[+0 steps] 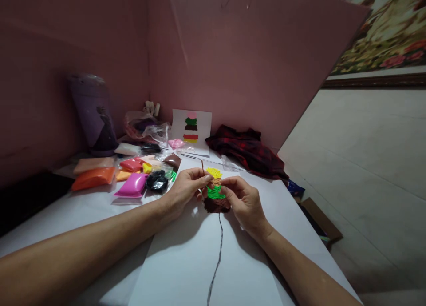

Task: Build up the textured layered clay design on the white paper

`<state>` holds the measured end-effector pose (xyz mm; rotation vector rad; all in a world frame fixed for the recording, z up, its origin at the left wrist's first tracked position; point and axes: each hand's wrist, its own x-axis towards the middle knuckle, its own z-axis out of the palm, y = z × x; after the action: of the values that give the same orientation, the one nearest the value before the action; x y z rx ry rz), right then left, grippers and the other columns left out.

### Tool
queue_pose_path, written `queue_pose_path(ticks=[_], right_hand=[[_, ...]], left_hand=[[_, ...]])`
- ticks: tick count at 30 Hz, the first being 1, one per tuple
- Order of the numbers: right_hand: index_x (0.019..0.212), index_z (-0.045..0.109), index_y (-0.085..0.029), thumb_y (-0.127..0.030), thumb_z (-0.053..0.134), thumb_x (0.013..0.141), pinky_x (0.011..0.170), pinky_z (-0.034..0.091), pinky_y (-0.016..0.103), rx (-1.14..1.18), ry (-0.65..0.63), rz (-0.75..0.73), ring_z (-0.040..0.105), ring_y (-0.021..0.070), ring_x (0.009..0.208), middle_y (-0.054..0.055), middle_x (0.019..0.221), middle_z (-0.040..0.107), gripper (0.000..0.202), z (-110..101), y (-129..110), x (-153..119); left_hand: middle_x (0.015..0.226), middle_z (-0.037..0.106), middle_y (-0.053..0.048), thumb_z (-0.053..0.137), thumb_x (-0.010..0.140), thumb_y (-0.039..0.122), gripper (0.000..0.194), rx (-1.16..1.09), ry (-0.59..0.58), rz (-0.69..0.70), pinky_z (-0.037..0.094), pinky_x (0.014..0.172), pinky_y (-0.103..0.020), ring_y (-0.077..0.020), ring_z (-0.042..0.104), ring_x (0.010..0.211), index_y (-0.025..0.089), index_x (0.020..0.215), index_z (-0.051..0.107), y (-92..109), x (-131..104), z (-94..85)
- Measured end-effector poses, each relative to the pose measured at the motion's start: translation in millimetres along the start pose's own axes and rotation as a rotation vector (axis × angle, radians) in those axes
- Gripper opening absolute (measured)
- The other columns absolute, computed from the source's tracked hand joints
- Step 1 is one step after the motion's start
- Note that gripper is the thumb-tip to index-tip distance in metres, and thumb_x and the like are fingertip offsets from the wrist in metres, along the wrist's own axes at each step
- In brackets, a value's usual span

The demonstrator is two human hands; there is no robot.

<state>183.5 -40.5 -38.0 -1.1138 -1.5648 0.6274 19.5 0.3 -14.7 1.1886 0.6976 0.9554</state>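
Clay picture is set on the far part of the white sheet. Over the sheet's left, a thin brown stick is pinched by the left hand; centrally, four coloured bands are laid, the dark line nearer being left uncovered; rightward, the right hand is curled in, its grip unclear.

This looks like a home (framed painting, plaid cloth).

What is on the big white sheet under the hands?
A shape with yellow, green and brown layers, and a dark line. The left hand and right hand cover parts; what's beneath can't be seen.
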Motion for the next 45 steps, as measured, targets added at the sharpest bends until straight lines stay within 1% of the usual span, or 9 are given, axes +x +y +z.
queue_pose_path(ticks=[3,7,15,21,27,31,38,41,45], right_hand=[[0.088,0.062,-0.019,-0.028,0.056,0.084,0.052,0.048,0.026,-0.01,0.006,-0.009,0.06,0.0138,0.061,0.003,0.077,0.067,0.012,0.1,-0.9,0.3],[0.093,0.061,-0.02,-0.026,0.059,0.082,0.06,0.05,0.028,-0.031,0.028,-0.02,0.062,0.0152,0.066,0.003,0.08,0.067,0.013,-0.3,-0.4,0.5],[0.099,0.059,-0.018,-0.024,0.061,0.079,0.05,0.046,0.023,-0.026,0.042,0.001,0.059,0.0136,0.062,0.004,0.083,0.066,0.021,-0.4,4.7,1.3],[0.091,0.063,-0.019,-0.026,0.059,0.082,0.053,0.047,0.024,-0.02,0.005,-0.037,0.057,0.0125,0.06,0.004,0.083,0.067,0.012,-0.7,2.4,1.4],[0.087,0.063,-0.019,-0.026,0.06,0.083,0.068,0.05,0.029,-0.001,0.032,-0.074,0.063,0.017,0.074,0.004,0.084,0.068,0.009,-0.7,-1.9,2.4],[0.085,0.063,-0.019,-0.029,0.062,0.081,0.062,0.049,0.027,0.003,0.043,-0.059,0.061,0.0157,0.068,0.003,0.079,0.065,0.01,-1.1,-4.0,2.4],[0.084,0.061,-0.019,-0.03,0.064,0.08,0.049,0.043,0.022,0.192,0.026,-0.002,0.055,0.0107,0.055,0.0,0.069,0.062,0.012,1.2,-8.2,2.5],[0.083,0.061,-0.018,-0.03,0.064,0.079,0.042,0.039,0.02,0.212,0.027,0.026,0.048,0.0081,0.045,-0.003,0.062,0.059,0.013,2.2,-9.7,3.2],[0.081,0.061,-0.018,-0.031,0.066,0.077,0.038,0.036,0.02,0.229,0.05,0.04,0.046,0.0079,0.042,-0.004,0.055,0.055,0.015,2.2,-11.1,4.4]], left_hand=[[0.068,0.058,-0.001,0.064,0.075,0.031,0.021,0.01,-0.012,0.005,0.031,0.045,-0.018,-0.0048,0.045,0.05,0.011,0.074,0.057,-0.3,-0.1,-0.7],[0.066,0.056,0.0,0.064,0.075,0.031,0.021,-0.01,-0.015,0.0,0.03,0.045,-0.018,-0.005,0.045,0.05,0.012,0.073,0.056,-0.1,-0.5,-0.3],[0.07,0.059,-0.001,0.068,0.072,0.031,0.023,-0.118,-0.035,-0.039,0.033,0.048,-0.019,-0.0056,0.047,0.053,0.012,0.074,0.055,-1.0,-0.3,-0.7],[0.068,0.058,-0.001,0.068,0.073,0.03,0.023,-0.13,-0.075,-0.052,0.033,0.049,-0.019,-0.0052,0.047,0.053,0.011,0.074,0.056,-0.3,-1.0,-1.4],[0.064,0.057,0.001,0.068,0.07,0.038,0.029,0.058,-0.077,-0.02,0.031,0.044,-0.019,-0.0052,0.045,0.048,0.011,0.074,0.058,-1.1,0.1,1.0],[0.063,0.058,0.001,0.066,0.07,0.041,0.032,0.178,-0.098,-0.002,0.032,0.042,-0.02,-0.006,0.046,0.043,0.011,0.08,0.061,-4.8,3.5,-0.4],[0.061,0.057,0.001,0.064,0.07,0.036,0.03,0.211,-0.116,0.017,0.034,0.04,-0.021,-0.0062,0.046,0.04,0.01,0.083,0.061,-9.5,6.6,-3.1],[0.059,0.057,0.001,0.066,0.068,0.036,0.03,0.219,-0.119,0.013,0.034,0.041,-0.021,-0.0064,0.046,0.04,0.01,0.083,0.061,-10.9,7.0,-3.5],[0.056,0.056,0.002,0.066,0.067,0.037,0.032,0.221,-0.131,-0.008,0.032,0.04,-0.021,-0.0063,0.045,0.038,0.01,0.082,0.061,-11.2,6.7,-2.8]])
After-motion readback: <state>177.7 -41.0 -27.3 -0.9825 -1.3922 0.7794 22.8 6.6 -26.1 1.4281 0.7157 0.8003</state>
